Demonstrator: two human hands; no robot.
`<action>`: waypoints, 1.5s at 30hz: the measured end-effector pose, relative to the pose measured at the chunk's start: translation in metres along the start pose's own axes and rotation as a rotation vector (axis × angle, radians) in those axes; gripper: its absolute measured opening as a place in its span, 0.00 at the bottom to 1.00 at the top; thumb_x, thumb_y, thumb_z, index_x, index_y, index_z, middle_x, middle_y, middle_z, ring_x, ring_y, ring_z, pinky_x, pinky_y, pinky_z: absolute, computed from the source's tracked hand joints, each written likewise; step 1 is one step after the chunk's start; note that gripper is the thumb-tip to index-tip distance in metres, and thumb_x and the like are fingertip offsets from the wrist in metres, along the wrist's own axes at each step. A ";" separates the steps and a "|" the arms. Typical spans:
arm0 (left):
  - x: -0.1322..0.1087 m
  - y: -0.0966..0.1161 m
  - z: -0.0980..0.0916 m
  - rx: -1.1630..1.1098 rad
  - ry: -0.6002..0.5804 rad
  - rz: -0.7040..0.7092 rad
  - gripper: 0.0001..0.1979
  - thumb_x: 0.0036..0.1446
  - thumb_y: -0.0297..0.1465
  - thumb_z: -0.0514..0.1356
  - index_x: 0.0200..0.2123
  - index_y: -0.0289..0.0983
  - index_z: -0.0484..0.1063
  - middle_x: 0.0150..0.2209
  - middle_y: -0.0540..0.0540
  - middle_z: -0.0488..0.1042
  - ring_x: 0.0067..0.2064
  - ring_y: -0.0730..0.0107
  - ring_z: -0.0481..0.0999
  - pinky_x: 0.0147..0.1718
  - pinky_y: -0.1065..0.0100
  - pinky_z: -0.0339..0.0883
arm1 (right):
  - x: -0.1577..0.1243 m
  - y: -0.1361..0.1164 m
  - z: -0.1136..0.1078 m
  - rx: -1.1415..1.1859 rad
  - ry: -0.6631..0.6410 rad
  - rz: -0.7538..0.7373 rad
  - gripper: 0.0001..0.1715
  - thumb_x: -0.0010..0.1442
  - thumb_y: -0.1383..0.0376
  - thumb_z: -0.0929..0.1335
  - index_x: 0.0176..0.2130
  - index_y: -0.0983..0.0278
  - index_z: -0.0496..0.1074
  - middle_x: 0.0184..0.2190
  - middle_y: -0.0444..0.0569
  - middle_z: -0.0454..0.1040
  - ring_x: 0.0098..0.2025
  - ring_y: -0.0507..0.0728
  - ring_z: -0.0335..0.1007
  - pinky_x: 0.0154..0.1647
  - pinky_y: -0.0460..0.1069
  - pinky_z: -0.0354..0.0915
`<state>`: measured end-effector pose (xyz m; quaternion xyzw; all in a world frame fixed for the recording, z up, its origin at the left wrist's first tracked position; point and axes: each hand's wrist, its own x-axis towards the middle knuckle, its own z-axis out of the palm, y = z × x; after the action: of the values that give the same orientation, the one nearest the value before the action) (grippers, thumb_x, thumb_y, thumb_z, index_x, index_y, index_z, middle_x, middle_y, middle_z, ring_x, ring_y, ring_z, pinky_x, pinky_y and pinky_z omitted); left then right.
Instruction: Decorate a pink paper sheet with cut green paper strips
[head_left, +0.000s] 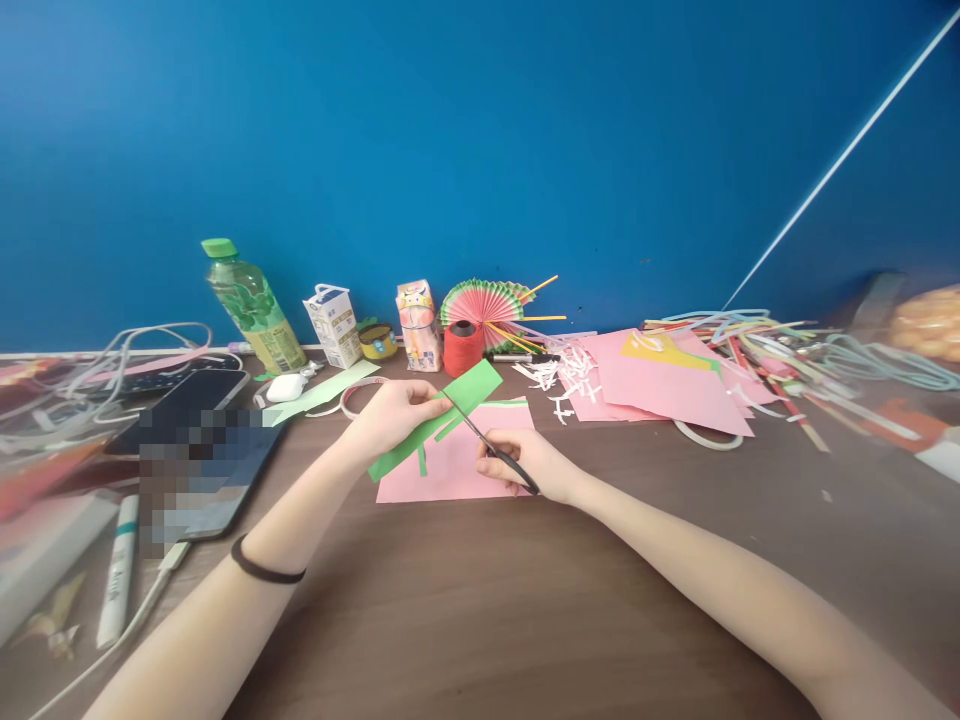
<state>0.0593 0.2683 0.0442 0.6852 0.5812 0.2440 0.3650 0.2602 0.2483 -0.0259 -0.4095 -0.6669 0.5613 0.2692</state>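
My left hand (401, 415) pinches a strip of green paper (476, 388), which slants up to the right above the table. Scissors (517, 470) with black handles are in my right hand (536, 462), their blades lying across the green paper near my left fingertips. Under both hands a sheet of pink paper (457, 480) lies flat. Narrow green slivers (422, 460) show over the pink sheet; whether they are fully cut off I cannot tell. My left palm and the lower part of the green strip partly hide each other.
A green bottle (259, 315), a milk carton (334, 325), a red thread spool (463, 350) and a watermelon-patterned paper fan (484, 305) stand along the blue wall. White paper scraps (574, 370) and pink sheets (667, 390) lie right. A tablet (240, 480) and marker (118, 575) lie left.
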 end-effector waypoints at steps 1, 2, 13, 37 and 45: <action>0.000 0.000 0.000 -0.001 0.002 0.002 0.15 0.47 0.42 0.58 0.21 0.36 0.65 0.15 0.56 0.56 0.17 0.80 0.51 0.15 0.73 0.42 | 0.000 0.000 0.000 0.000 0.000 0.001 0.23 0.48 0.48 0.70 0.31 0.64 0.65 0.20 0.38 0.61 0.17 0.45 0.57 0.15 0.41 0.58; 0.000 0.000 0.000 0.000 0.004 0.005 0.15 0.47 0.42 0.58 0.21 0.36 0.65 0.15 0.56 0.56 0.17 0.80 0.51 0.15 0.73 0.42 | 0.000 0.000 0.000 0.000 0.000 0.002 0.23 0.48 0.48 0.70 0.31 0.64 0.65 0.20 0.38 0.61 0.17 0.45 0.57 0.15 0.41 0.58; -0.001 0.001 0.001 -0.028 0.001 0.016 0.16 0.47 0.43 0.59 0.20 0.37 0.64 0.15 0.55 0.57 0.16 0.79 0.52 0.15 0.72 0.42 | -0.001 -0.002 0.000 -0.012 0.017 -0.001 0.22 0.45 0.50 0.72 0.29 0.64 0.64 0.19 0.38 0.60 0.16 0.45 0.57 0.14 0.41 0.57; -0.002 0.002 0.000 -0.025 -0.013 0.051 0.15 0.48 0.43 0.56 0.23 0.37 0.67 0.19 0.53 0.63 0.19 0.76 0.58 0.17 0.72 0.48 | -0.001 -0.002 0.001 -0.045 0.049 -0.013 0.23 0.45 0.49 0.71 0.27 0.64 0.63 0.18 0.37 0.58 0.16 0.45 0.56 0.14 0.42 0.58; 0.000 0.001 -0.001 -0.021 0.043 0.052 0.14 0.47 0.42 0.56 0.27 0.36 0.70 0.23 0.50 0.69 0.25 0.72 0.64 0.23 0.71 0.55 | -0.001 -0.001 0.000 -0.042 0.056 -0.024 0.23 0.44 0.49 0.72 0.27 0.64 0.63 0.18 0.37 0.58 0.16 0.45 0.56 0.14 0.41 0.59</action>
<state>0.0588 0.2684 0.0455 0.6909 0.5683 0.2741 0.3530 0.2599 0.2473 -0.0246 -0.4225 -0.6757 0.5323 0.2857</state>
